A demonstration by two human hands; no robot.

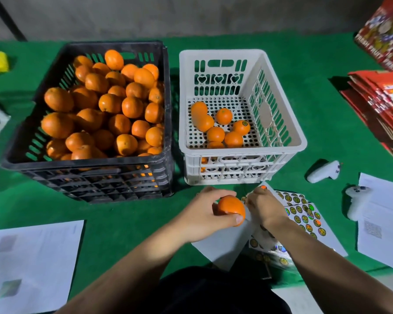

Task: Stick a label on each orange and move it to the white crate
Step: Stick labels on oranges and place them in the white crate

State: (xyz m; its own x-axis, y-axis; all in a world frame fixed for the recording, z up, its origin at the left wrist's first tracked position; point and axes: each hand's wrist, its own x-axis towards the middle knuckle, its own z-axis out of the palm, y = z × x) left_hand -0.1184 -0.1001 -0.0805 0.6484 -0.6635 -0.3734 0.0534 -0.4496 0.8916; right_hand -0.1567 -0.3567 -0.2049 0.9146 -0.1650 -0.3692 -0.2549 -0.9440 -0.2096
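Left hand gripping orange, white crate near

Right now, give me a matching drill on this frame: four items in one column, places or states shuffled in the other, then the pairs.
Items
1. black plastic crate
2. white plastic crate
3. single orange outside the crates
4. sheet of round stickers

Places or states
A. held in the left hand
B. heaped with oranges
C. under the right hand, on the green cloth
D. only a few oranges on its floor, one showing a label

Pairs: 1-B, 2-D, 3-A, 4-C
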